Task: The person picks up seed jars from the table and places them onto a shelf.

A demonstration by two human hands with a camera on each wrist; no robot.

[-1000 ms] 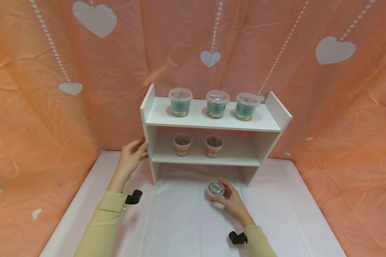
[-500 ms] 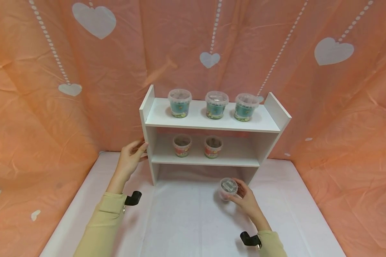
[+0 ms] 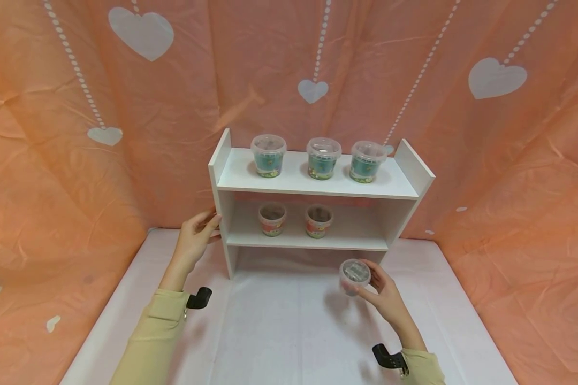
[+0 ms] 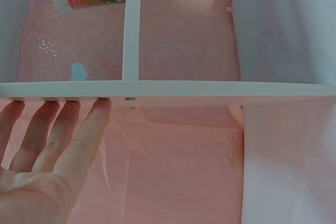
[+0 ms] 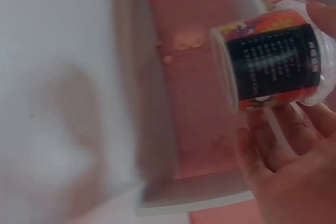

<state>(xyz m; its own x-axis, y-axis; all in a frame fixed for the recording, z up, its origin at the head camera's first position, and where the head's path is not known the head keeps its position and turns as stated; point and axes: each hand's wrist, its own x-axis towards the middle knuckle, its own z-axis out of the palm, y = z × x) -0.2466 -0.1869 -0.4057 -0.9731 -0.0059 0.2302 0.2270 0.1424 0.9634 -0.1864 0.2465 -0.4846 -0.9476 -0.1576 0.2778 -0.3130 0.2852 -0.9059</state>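
Observation:
My right hand grips a small lidded plastic tub between thumb and fingers, up off the table in front of the shelf's lower right side. Its orange-red label with a black text panel shows in the right wrist view, where the tub lies sideways to the camera. With fingers fairly straight, my left hand touches the outer left side of the white two-tier shelf; the fingertips meet the panel in the left wrist view. Two red-labelled tubs, one left and one right, stand on the lower tier.
On the upper tier stand three lidded tubs with teal labels: left, middle and right. A white cloth covers the table. Orange sheeting with white hearts encloses the back and sides.
My right hand has carried the tub rightward and up, away from the table surface, toward the shelf's right side. The left hand stays against the shelf's side panel.

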